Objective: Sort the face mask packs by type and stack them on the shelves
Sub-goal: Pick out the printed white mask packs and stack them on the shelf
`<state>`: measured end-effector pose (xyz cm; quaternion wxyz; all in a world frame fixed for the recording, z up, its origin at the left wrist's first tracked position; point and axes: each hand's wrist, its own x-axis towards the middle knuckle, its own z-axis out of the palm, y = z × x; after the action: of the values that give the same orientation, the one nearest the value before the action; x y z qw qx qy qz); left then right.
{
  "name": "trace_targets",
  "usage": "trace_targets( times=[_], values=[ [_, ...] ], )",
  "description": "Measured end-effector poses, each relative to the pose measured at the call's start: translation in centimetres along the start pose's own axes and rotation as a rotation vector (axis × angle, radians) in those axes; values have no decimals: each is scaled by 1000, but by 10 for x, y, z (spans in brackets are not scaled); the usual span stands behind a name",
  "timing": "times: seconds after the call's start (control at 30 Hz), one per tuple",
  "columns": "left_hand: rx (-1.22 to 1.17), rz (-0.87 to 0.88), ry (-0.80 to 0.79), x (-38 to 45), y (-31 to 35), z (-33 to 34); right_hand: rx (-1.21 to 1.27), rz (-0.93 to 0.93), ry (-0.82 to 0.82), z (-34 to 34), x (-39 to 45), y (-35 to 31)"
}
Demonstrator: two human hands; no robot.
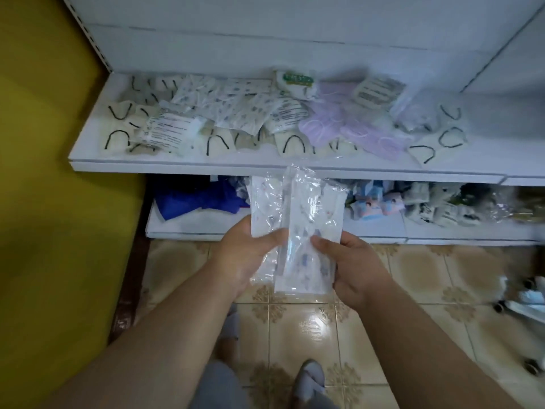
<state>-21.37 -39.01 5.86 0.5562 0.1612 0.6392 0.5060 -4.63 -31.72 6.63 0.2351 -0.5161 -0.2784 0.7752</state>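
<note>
Mask packs (298, 231): held upright below the upper shelf (206, 166) edge, probably to square them before stacking.
Left hand (247, 255): thumb pinches the packs' left side.
Right hand (351, 264): thumb clamps the right side.
Shelf pile (348, 128): still mixed.

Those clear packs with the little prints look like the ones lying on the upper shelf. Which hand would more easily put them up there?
Probably the left hand. The matching printed packs on the shelf lie left of centre, on that hand's side. The right hand also grips the held packs, but it would have to cross over.
</note>
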Motion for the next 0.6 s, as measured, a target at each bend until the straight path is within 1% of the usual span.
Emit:
trace_targets(
  times=[0.07,0.1,0.2,0.27,0.33,0.43,0.47,0.53,0.6],
  values=[
    [-161,-66,-13,-31,10,22,41,-31,34,-19,-36,-18],
    [-187,-61,-19,-46,16,32,55,-48,42,-27,-54,-28],
    [-16,78,-51,-83,40,65,61,-89,54,-45,-103,-59],
    [54,143,-61,-105,59,85,47,-104,3,-52,-134,-79],
    [44,151,-66,-123,77,101,33,-145,-21,-55,-161,-99],
    [-99,86,-52,-143,98,112,113,-199,-15,-53,-188,-125],
    [-123,95,-44,-147,104,115,141,-211,-10,-52,-192,-132],
    [-79,181,-49,-153,119,123,153,-243,-8,-46,-199,-144],
    [4,287,-54,-156,135,130,88,-302,-26,-38,-202,-155]
  ],
)
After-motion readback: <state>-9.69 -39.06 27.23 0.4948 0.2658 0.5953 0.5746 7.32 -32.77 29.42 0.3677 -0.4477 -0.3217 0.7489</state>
